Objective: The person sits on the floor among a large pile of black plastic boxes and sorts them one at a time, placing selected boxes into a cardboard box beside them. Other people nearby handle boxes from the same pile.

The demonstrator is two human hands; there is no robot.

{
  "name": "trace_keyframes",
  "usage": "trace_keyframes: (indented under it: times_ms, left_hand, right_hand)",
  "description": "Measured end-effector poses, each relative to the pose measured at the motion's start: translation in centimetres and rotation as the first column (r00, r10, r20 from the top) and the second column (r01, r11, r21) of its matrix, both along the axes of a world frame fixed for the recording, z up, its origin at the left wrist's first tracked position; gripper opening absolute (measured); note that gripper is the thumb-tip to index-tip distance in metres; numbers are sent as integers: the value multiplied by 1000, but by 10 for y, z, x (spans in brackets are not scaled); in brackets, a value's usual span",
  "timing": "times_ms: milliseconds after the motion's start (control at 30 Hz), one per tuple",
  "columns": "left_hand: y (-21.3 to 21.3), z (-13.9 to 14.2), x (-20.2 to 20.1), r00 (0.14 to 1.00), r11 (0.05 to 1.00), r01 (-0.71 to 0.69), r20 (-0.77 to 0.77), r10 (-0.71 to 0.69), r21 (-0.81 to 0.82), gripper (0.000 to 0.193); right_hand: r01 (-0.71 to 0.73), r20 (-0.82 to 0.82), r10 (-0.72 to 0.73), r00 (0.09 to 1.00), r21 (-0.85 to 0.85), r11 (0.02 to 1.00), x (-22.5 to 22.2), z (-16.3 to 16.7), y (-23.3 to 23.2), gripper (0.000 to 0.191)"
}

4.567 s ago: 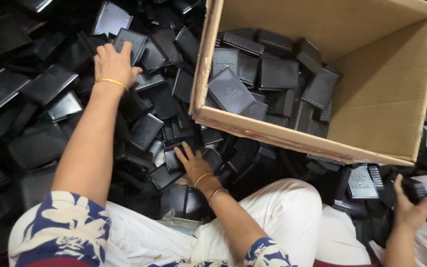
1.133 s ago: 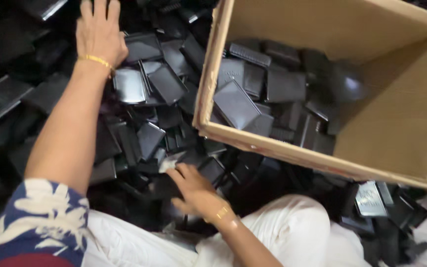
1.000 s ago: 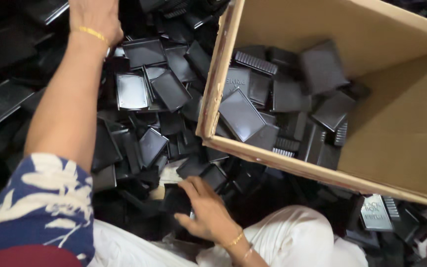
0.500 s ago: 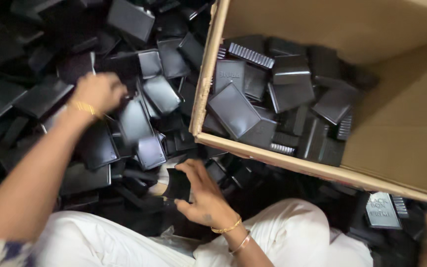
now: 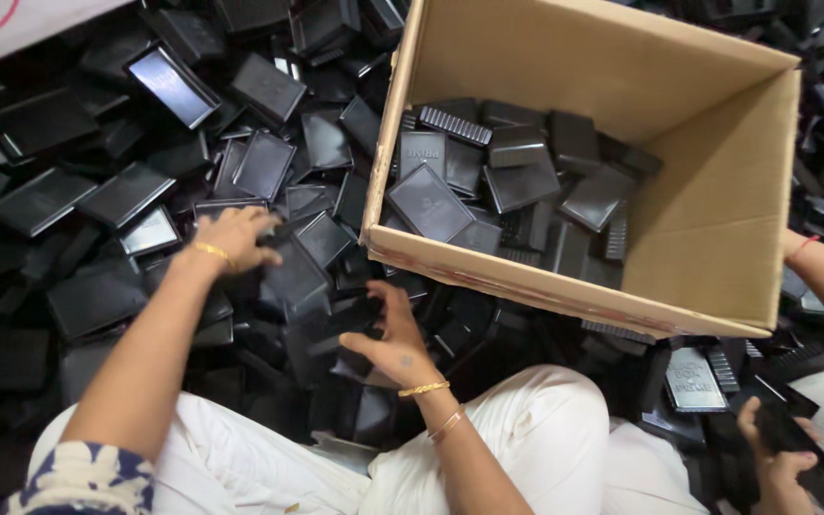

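Beside the tilted cardboard box (image 5: 708, 238), both hands work a heap of black plastic trays (image 5: 126, 195) on the floor. The left hand (image 5: 236, 236) presses curled fingers onto one tray (image 5: 293, 277); the right hand (image 5: 395, 343) hovers half-open, gripping nothing. Better to pinch a tray's rim than its slick face. One box; roughly fifteen trays inside; loose ones uncountable.

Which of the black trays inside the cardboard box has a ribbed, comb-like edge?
The narrow tray lying at the back left of the cardboard box, near the left wall. Its top shows a row of ridges; the other trays there have smooth flat faces.
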State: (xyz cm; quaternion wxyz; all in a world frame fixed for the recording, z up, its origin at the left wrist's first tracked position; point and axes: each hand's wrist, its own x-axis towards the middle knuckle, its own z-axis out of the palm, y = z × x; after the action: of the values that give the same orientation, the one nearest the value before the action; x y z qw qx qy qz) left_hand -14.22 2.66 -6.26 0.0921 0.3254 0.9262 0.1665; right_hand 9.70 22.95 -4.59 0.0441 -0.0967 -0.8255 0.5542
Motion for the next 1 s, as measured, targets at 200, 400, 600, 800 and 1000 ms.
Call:
trace_keyframes:
  times_ms: [200, 400, 600, 800, 1000]
  left_hand:
    - [-15, -21, 41, 941, 982, -48, -322, 105, 180, 25]
    - [-10, 17, 112, 974, 713, -136, -39, 223, 688, 30]
    - [-24, 45, 169, 890, 599, 114, 187, -416, 792, 62]
    - [-14, 48, 176, 961, 635, -39, 202, -187, 772, 48]
    - [-17, 55, 176, 919, 582, 77, 168, -355, 809, 54]
  right_hand:
    - [107, 146, -45, 988, -454, 885, -9, -34, 15, 93]
    - [117, 173, 117, 978, -918, 379, -12, -41, 6, 51]
    - [0, 44, 112, 993, -930, 368, -10, -42, 1, 38]
    - [-56, -11, 103, 995, -894, 444, -8, -27, -2, 44]
    - [-193, -176, 79, 981, -871, 451, -5, 3, 4, 63]
